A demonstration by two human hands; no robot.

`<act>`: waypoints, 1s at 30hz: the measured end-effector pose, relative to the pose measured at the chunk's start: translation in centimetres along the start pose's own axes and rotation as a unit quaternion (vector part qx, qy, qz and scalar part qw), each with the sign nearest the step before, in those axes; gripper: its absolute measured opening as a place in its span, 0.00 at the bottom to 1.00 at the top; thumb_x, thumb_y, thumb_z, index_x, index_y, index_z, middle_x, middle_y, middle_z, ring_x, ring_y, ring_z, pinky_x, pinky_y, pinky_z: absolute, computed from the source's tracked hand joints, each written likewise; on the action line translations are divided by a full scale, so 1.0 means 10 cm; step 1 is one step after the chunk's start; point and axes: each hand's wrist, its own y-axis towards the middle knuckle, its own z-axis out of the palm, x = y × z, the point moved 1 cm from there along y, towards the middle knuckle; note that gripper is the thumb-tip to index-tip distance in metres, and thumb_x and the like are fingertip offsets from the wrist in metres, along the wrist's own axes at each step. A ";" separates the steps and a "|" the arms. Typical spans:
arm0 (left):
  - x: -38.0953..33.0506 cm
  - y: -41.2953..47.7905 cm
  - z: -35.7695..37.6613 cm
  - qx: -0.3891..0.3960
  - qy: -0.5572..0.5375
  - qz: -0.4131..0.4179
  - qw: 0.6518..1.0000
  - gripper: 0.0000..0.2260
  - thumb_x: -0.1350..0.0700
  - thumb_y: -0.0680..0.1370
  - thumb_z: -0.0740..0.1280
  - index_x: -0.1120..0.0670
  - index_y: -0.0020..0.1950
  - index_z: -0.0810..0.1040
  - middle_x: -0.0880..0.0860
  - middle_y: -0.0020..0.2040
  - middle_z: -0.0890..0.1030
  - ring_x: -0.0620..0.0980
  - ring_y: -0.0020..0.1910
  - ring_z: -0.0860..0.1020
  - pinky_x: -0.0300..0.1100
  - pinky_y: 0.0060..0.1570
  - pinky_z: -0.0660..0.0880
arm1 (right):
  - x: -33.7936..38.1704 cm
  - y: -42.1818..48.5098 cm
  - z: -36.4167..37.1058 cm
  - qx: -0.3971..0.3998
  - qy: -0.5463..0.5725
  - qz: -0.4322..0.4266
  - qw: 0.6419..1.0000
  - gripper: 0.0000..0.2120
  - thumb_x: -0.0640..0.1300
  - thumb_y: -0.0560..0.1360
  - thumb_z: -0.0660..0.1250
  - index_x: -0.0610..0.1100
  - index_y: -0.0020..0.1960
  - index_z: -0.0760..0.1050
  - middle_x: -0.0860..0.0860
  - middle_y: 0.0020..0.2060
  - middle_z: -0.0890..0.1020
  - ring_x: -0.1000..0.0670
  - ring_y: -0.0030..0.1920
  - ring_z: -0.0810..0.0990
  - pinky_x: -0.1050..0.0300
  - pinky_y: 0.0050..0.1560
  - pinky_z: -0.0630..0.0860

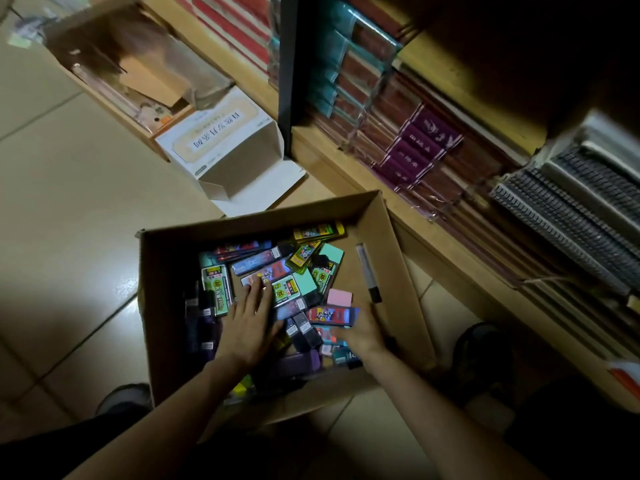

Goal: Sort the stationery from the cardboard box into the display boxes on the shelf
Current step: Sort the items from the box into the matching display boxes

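An open cardboard box (398,271) stands on the floor, holding several small flat stationery packs in green, blue, yellow and purple. Both my hands are inside it. My left hand (251,315) lies flat with straight fingers on the packs near the middle, fingertips on a blue and red pack (268,273). My right hand (362,332) grips a blue pack with a red picture (332,315) at the box's right side. A black and clear pen (367,271) lies against the right wall. A white display box (242,161), open and empty, sits on the lower shelf edge behind.
Wooden shelves (346,168) run along the right with stacked notebooks, purple-banded books (419,147) and spiral pads (571,216). A second open cardboard box (138,81) with brown paper is at the upper left. Tiled floor lies left. My shoes show at both sides of the box.
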 end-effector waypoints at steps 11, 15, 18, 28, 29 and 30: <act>-0.21 0.09 -0.10 0.017 -0.118 -0.073 0.990 0.40 0.37 0.64 0.75 0.59 0.66 0.65 0.60 0.61 0.72 0.58 0.58 0.72 0.49 0.56 0.72 | 0.02 0.00 0.11 -0.002 0.091 -0.024 0.996 0.10 0.42 0.73 0.70 0.43 0.50 0.71 0.42 0.47 0.80 0.44 0.47 0.80 0.53 0.48 0.76; -0.28 0.14 -0.08 0.064 -0.169 -0.121 0.976 0.39 0.41 0.63 0.77 0.59 0.62 0.63 0.59 0.62 0.75 0.58 0.58 0.74 0.48 0.51 0.71 | 0.06 0.02 0.22 -0.056 0.104 0.008 0.993 0.16 0.49 0.79 0.61 0.38 0.59 0.69 0.39 0.53 0.77 0.39 0.53 0.78 0.47 0.53 0.76; -0.31 0.12 -0.04 0.081 -0.275 -0.158 0.945 0.30 0.49 0.65 0.79 0.53 0.54 0.61 0.54 0.54 0.76 0.51 0.48 0.74 0.43 0.44 0.71 | 0.08 0.02 0.28 -0.117 0.108 -0.019 0.987 0.16 0.44 0.80 0.60 0.32 0.59 0.69 0.35 0.55 0.77 0.38 0.55 0.77 0.46 0.55 0.74; -0.35 0.14 -0.02 0.109 -0.392 -0.251 0.878 0.25 0.60 0.65 0.79 0.57 0.53 0.66 0.58 0.50 0.79 0.57 0.48 0.80 0.53 0.48 0.79 | 0.15 0.00 0.33 -0.156 0.168 -0.058 0.972 0.11 0.38 0.77 0.64 0.32 0.56 0.72 0.43 0.46 0.79 0.49 0.42 0.76 0.68 0.39 0.73; -0.37 0.14 -0.02 0.112 -0.400 -0.254 0.874 0.25 0.59 0.65 0.79 0.56 0.53 0.68 0.57 0.50 0.80 0.55 0.46 0.80 0.50 0.45 0.80 | 0.15 0.01 0.32 -0.128 0.167 -0.059 0.976 0.11 0.37 0.76 0.65 0.33 0.57 0.72 0.42 0.48 0.79 0.48 0.45 0.77 0.61 0.45 0.75; -0.40 0.14 -0.01 0.108 -0.405 -0.252 0.872 0.24 0.58 0.65 0.79 0.56 0.52 0.69 0.55 0.49 0.80 0.52 0.43 0.80 0.45 0.40 0.79 | 0.15 0.01 0.30 -0.101 0.165 -0.059 0.979 0.12 0.36 0.76 0.65 0.34 0.58 0.72 0.42 0.48 0.79 0.47 0.47 0.77 0.56 0.50 0.75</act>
